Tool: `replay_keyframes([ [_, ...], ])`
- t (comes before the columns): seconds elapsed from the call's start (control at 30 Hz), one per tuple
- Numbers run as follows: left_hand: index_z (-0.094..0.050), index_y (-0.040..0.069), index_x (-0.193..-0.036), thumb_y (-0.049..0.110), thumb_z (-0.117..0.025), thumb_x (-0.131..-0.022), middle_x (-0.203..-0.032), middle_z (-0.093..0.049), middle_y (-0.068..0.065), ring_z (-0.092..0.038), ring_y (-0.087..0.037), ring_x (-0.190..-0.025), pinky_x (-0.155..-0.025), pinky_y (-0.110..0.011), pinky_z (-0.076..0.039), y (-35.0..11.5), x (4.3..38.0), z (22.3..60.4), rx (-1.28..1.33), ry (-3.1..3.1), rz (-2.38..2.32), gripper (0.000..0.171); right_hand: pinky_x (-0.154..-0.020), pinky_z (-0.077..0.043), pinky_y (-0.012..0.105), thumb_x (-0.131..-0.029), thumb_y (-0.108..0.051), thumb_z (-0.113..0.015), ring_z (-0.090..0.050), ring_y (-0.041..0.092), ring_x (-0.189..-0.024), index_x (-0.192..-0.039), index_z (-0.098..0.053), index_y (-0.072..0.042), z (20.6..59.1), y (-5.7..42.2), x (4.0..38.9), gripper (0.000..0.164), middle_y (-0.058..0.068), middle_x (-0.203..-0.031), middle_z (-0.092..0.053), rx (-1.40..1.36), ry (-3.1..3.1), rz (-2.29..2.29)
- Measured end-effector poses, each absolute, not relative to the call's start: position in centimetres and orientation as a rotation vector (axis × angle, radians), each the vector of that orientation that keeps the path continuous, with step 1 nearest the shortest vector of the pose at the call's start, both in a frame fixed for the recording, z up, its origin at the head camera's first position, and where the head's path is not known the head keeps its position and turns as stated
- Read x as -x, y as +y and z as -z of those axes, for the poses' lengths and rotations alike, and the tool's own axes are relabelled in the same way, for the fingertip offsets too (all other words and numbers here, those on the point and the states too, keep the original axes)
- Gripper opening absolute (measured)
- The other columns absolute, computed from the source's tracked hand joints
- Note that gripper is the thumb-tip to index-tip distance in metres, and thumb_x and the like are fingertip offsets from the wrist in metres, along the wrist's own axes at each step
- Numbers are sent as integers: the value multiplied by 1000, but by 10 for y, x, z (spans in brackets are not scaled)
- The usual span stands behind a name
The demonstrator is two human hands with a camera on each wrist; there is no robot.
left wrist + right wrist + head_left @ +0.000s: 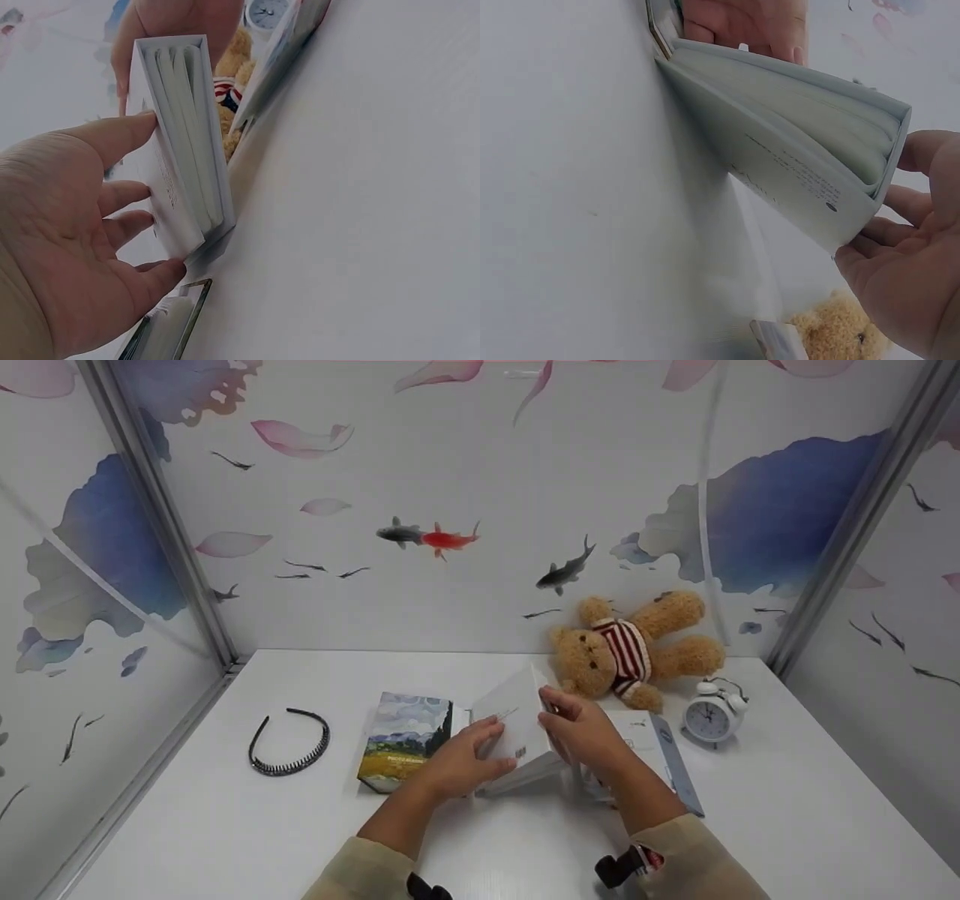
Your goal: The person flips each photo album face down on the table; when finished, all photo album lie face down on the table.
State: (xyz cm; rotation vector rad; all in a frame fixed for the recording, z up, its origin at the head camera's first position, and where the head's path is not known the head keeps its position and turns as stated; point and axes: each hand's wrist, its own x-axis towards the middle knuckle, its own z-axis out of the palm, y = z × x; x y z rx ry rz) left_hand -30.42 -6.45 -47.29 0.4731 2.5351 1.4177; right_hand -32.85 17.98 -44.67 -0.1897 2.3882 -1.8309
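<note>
A white photo album (517, 727) stands tilted above the table, its sleeve-like page edges showing in both wrist views. My right hand (589, 727) grips it at the spine, with the thumb and fingers on opposite sides. Against the barcode cover rest the fingertips of my left hand (465, 757), loosely spread and not wrapped round it. A second album (405, 735) with a painted landscape cover lies just left of my left hand. Below my right forearm is a flat white-and-blue book (667, 757), partly hidden.
A black toothed headband (289, 769) lies on the left of the white table (202, 817). At the back right a teddy bear (630, 649) in a striped sweater lies on its side against the wall. A white alarm clock (712, 712) stands in front of it.
</note>
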Motion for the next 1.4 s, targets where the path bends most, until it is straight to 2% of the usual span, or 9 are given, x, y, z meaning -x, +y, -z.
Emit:
replay_keyframes([
  [0.23,-51,19,-161,45,-79,-97,-176,-36,2,-27,-32,-166,-134,-59,-24,-63,304,473,-460,2594,-1341,75,-132,-30,50,-106,-15,-64,-34,31,-163,-162,-48,-13,456,181,332,59,9,-172,-42,152,2414,1787],
  [0.47,-53,16,-159,41,-78,-97,-175,-37,1,-25,-34,-167,-134,-59,-24,-60,303,473,-449,2641,-1248,72,-133,-27,52,-104,-12,-63,-34,29,-164,-163,-48,-21,462,180,335,62,5,-173,-42,38,2406,1713],
  [0.67,-56,16,-157,37,-79,-96,-174,-38,4,-18,-39,-168,-135,-62,-20,-57,301,472,-446,2673,-1178,68,-134,-21,56,-103,-14,-65,-27,30,-166,-164,-46,-27,464,179,334,66,4,-175,-37,-68,2408,1599],
  [0.97,-61,16,-153,35,-78,-96,-173,-41,4,-22,-38,-167,-134,-59,-23,-56,302,476,-498,2692,-1160,62,-136,-15,54,-101,-10,-65,-20,32,-167,-165,-45,-18,467,183,333,68,14,-174,-36,-59,2410,1661],
  [1.07,-61,17,-153,36,-78,-96,-173,-41,6,-21,-35,-168,-135,-58,-22,-55,301,476,-474,2681,-1166,62,-136,-13,55,-100,-10,-64,-18,31,-168,-165,-45,-21,464,182,333,68,11,-176,-34,-102,2400,1642],
  [1.4,-63,24,-151,36,-79,-96,-172,-42,14,-19,-28,-169,-135,-58,-20,-53,301,475,-417,2640,-1181,59,-135,-20,59,-98,-7,-62,-19,32,-168,-166,-43,-24,460,182,333,73,9,-178,-31,-160,2432,1607],
])
